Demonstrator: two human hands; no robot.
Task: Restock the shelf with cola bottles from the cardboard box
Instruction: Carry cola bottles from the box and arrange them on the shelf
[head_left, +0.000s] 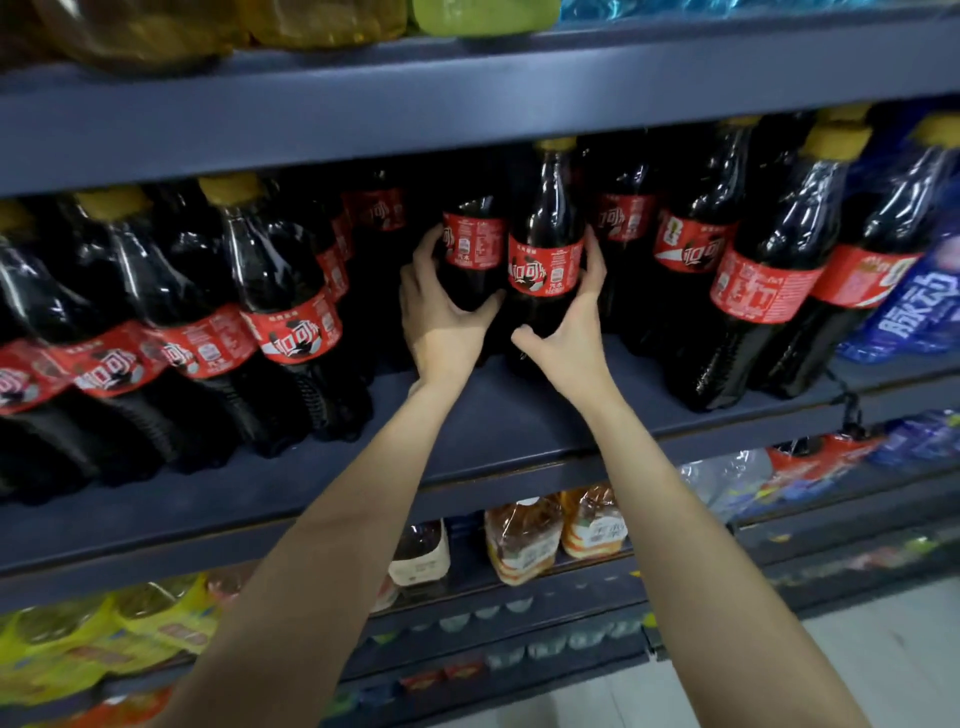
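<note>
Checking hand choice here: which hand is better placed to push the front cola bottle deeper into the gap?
Right, probably. The right hand already wraps the front cola bottle, which stands nearer the shelf edge. The left hand grips the bottle behind it.

We see two cola bottles (511, 260) upright side by side on the shelf (498, 415), between bottle rows left (171, 332) and right (753, 270).
</note>
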